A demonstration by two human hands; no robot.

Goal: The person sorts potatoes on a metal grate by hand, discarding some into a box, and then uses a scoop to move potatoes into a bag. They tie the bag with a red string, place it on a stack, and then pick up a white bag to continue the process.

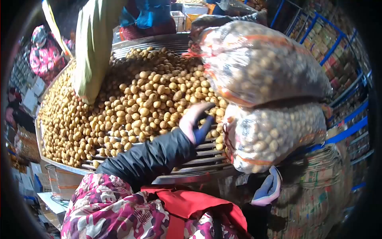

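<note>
Round yellow-brown produce, like small potatoes, lies heaped on a slatted metal table. My left hand, in a white and blue glove, reaches over the right part of the heap, its fingers spread and curved. Whether it touches the pieces beneath is unclear. My right hand, gloved in the same colours, is low at the right, just below the lower full sack. Its fingers are pressed together, and what they hold, if anything, is hidden. A larger full sack lies on top of the lower one.
A co-worker's sleeve reaches onto the heap at the upper left. Another person in pink stands beyond. Woven sacks are at the lower right, blue metal rails at the far right, and boxes behind the table.
</note>
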